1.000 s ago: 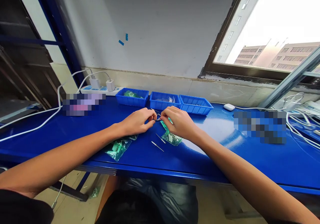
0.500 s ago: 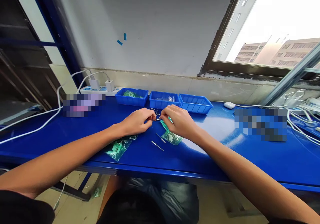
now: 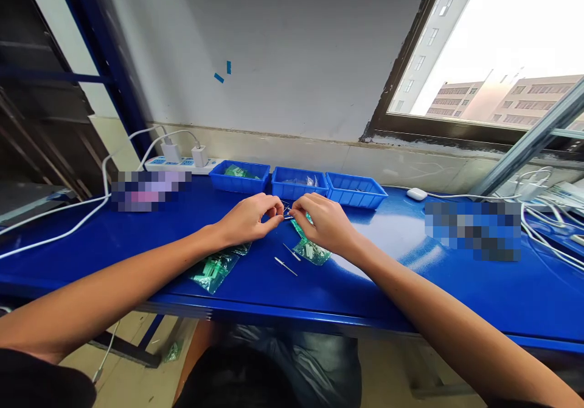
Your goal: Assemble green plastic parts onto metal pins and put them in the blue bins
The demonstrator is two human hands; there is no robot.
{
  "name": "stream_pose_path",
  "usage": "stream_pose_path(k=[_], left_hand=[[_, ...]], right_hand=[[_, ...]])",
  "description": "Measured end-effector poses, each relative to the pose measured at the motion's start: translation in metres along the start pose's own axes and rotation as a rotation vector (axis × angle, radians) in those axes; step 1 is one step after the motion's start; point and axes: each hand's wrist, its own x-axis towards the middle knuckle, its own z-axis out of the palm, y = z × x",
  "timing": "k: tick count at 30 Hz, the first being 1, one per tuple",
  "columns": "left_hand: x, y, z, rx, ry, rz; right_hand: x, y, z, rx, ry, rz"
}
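My left hand and my right hand meet over the middle of the table, thumbs and fingertips pinched together. Between the fingertips shows a small, thin metal pin, with both hands at its ends; its exact shape is too small to make out. Two loose metal pins like blind rivets lie nearer me, one being this silvery blind rivet. Under my right hand is a clear packet with green print and pale pieces. A similar green packet lies by my left forearm. More thin pins are partly hidden behind the fingers.
Three blue bins stand along the back: the left bin holds green packets, the middle bin clear plastic, the right bin small pieces. A power strip with white cables is at left. A white earbud case sits at right.
Both hands stay pinched at the same spot, with only slight finger shifts. The whole view has moved a little; the loose pins and packets lie as before.
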Motion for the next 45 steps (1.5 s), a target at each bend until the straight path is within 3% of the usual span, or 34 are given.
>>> stream_pose_path(k=[18, 21, 27, 31, 34, 39, 45], left_hand=[[0.001, 0.003, -0.001, 0.004, -0.060, 0.049], [0.001, 0.000, -0.001, 0.004, -0.070, 0.018], [0.000, -0.008, 0.002, 0.061, -0.173, -0.020], [-0.001, -0.012, 0.005, 0.106, -0.205, 0.001], [-0.001, -0.016, 0.007, 0.129, -0.229, -0.003], [0.001, -0.018, 0.008, 0.150, -0.268, 0.023], [0.003, -0.010, 0.000, 0.134, -0.248, 0.068]], right_hand=[[0.000, -0.002, -0.005, -0.009, -0.072, -0.105], [0.003, 0.013, -0.019, -0.011, 0.022, -0.098], [-0.003, 0.083, -0.054, -0.060, 0.556, 0.284], [-0.012, 0.124, -0.051, -0.144, 0.550, 0.535], [-0.018, 0.138, -0.042, -0.170, 0.521, 0.607], [-0.016, 0.131, -0.024, -0.180, 0.488, 0.548], [0.000, 0.079, -0.004, -0.078, 0.351, 0.224]])
